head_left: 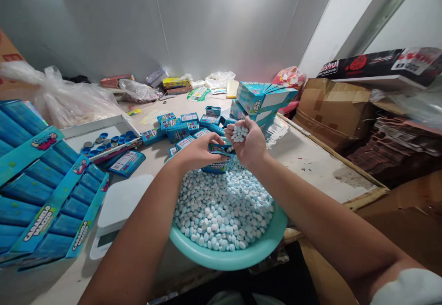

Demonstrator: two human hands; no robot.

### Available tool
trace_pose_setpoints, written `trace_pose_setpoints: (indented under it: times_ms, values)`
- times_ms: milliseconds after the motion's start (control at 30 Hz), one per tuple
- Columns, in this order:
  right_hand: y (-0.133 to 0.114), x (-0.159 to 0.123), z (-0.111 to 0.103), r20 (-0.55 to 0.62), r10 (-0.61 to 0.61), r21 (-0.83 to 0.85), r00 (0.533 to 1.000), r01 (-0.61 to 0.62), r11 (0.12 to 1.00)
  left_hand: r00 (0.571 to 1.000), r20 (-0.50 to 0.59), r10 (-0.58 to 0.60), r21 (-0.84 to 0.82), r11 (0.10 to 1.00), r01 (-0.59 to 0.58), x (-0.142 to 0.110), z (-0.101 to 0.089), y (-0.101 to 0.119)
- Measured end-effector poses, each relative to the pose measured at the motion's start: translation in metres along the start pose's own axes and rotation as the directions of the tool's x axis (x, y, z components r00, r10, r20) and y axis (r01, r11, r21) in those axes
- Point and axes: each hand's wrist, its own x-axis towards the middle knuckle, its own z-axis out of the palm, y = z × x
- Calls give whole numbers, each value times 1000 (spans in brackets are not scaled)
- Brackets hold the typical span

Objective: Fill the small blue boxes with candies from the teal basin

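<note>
A turquoise basin (228, 261) full of small white and pale blue candies (224, 213) sits in front of me. Above its far side my left hand (200, 151) grips a small blue candy box (217, 164) lettered "Caramelo Macizo". The box looks open at its upper right side, with a few candies at the opening. Right beside that opening, my right hand (250, 144) is cupped, palm up, round a heap of candies (239, 133). Behind the hands lie several small blue boxes (177, 132) in a loose pile.
A white scale (124, 199) stands left of the basin, beside stacked display cartons (44, 194). A white tray (100, 132) holds blue and silver discs. Larger blue boxes (262, 100) stand at the back right. Cardboard boxes (331, 107) flank the table's right edge.
</note>
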Motion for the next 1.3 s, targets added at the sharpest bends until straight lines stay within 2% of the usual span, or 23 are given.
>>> trace_pose_setpoints:
  times_ms: [167,400,567,867,1300]
  values:
    - [-2,-6,4,-73,45,28,996,-43,999,998,3,-60,25,998,60,-2,-1,4]
    - [-4,-12,5,6,21,-28,1000,-21,999,998,24,-61,11,998,61,-4,-2,9]
    - [-3,-13,6,-3,-1,-95,1000,0,996,998,46,-44,-25,999,45,-3,-2,9]
    - [-1,-15,7,60,-17,-70,998,21,997,999,31,-29,-60,998,31,-3,-1,2]
    - [-5,-14,6,62,61,-62,996,-57,996,999,34,-35,-53,998,37,-2,0,1]
